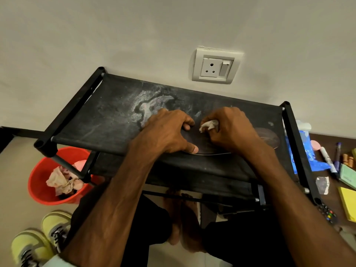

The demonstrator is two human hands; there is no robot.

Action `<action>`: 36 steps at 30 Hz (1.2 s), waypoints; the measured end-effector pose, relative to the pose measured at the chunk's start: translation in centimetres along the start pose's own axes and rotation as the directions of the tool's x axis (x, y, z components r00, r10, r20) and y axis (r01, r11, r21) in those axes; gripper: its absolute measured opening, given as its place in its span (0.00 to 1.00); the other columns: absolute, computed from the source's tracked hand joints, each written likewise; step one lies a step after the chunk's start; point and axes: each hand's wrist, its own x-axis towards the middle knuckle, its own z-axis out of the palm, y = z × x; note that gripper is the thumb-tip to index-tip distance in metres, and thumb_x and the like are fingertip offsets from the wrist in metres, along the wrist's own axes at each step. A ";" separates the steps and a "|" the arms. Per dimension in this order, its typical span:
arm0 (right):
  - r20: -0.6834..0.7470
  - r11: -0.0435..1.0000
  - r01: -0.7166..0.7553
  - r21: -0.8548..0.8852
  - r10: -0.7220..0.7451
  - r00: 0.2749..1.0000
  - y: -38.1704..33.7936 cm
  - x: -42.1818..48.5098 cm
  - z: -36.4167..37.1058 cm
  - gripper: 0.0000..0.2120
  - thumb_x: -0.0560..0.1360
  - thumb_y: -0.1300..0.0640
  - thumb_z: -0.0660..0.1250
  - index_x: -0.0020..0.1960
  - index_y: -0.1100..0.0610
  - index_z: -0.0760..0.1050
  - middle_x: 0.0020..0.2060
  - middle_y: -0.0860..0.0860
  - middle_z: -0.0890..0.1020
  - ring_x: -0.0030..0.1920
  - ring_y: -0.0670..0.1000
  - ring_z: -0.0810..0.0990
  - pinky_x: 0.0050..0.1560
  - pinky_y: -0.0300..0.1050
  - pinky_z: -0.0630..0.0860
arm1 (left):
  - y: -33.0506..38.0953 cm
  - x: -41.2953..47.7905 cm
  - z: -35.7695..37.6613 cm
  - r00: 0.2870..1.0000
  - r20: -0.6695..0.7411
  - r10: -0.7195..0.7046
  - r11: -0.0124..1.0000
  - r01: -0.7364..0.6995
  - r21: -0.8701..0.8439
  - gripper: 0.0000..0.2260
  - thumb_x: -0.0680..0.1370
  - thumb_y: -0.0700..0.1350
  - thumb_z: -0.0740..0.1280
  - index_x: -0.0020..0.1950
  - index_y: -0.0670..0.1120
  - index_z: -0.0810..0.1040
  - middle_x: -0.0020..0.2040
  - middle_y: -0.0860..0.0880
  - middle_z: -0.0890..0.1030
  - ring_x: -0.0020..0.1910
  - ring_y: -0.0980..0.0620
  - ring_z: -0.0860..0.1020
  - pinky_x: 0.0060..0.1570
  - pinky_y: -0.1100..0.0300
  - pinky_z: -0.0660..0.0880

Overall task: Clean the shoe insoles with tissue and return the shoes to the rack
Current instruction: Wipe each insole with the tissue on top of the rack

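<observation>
Head view, your left hand [169, 132] grips insole [204, 146] flat on rack [107, 116]; your right hand [231, 128] clutches crumpled tissue [209, 125] against it

On the rack's [106, 112] dusty black top shelf, near its front edge, lies a dark insole [202, 145]. The left hand [169, 130] holds it, thumb on its near edge. The right hand [231, 128] grips a crumpled tissue [209, 125] against it. A red bucket [36, 189] of used tissues stands below the shelf's left edge.

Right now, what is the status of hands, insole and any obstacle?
Left hand holds dark insole down on rack top. Right hand grips crumpled tissue, on the insole. Nothing in the way; sneakers on the floor.
</observation>
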 end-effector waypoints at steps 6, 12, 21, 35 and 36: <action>0.006 1.000 0.014 -0.011 -0.014 1.000 -0.5 0.9 -0.3 0.14 0.72 0.59 0.72 0.53 0.44 0.86 0.48 0.50 0.87 0.50 0.54 0.83 0.52 0.53 0.82 | 0.3 -0.2 -0.1 1.000 0.005 -0.025 0.999 0.025 0.023 0.37 0.65 0.64 0.79 0.72 0.58 0.74 0.57 0.62 0.79 0.68 0.50 0.70 0.67 0.46 0.69; 0.101 0.999 -0.050 -0.015 0.051 0.994 1.6 -0.9 -2.1 0.08 0.72 0.51 0.74 0.48 0.40 0.85 0.43 0.46 0.86 0.45 0.51 0.83 0.50 0.54 0.82 | 0.2 0.0 0.3 0.998 0.003 -0.055 0.995 0.055 -0.083 0.38 0.62 0.62 0.81 0.70 0.58 0.75 0.56 0.62 0.80 0.64 0.55 0.73 0.66 0.49 0.71; -0.021 0.998 -0.013 -0.059 0.012 1.000 -0.1 0.0 -0.7 0.10 0.73 0.55 0.73 0.52 0.43 0.85 0.49 0.49 0.87 0.49 0.55 0.83 0.50 0.54 0.82 | 0.3 -0.2 0.0 1.000 -0.004 -0.026 1.000 0.027 0.009 0.38 0.64 0.64 0.79 0.72 0.58 0.73 0.57 0.62 0.79 0.65 0.53 0.71 0.64 0.50 0.69; 0.141 0.999 -0.005 0.039 -0.001 0.990 0.5 -2.3 -1.3 0.09 0.72 0.52 0.75 0.49 0.39 0.85 0.44 0.42 0.86 0.45 0.46 0.83 0.49 0.54 0.83 | 0.4 -0.2 0.1 0.998 -0.008 -0.056 0.996 0.055 -0.069 0.38 0.62 0.61 0.82 0.71 0.57 0.75 0.57 0.62 0.80 0.63 0.55 0.74 0.66 0.47 0.71; 0.096 1.000 -0.016 0.027 0.013 0.995 0.3 -2.2 -0.9 0.09 0.72 0.52 0.74 0.49 0.39 0.85 0.44 0.43 0.87 0.45 0.47 0.83 0.49 0.55 0.83 | 0.4 -0.2 0.1 0.999 -0.008 -0.054 0.997 0.053 -0.058 0.38 0.63 0.61 0.81 0.71 0.57 0.75 0.57 0.62 0.80 0.64 0.55 0.74 0.66 0.46 0.71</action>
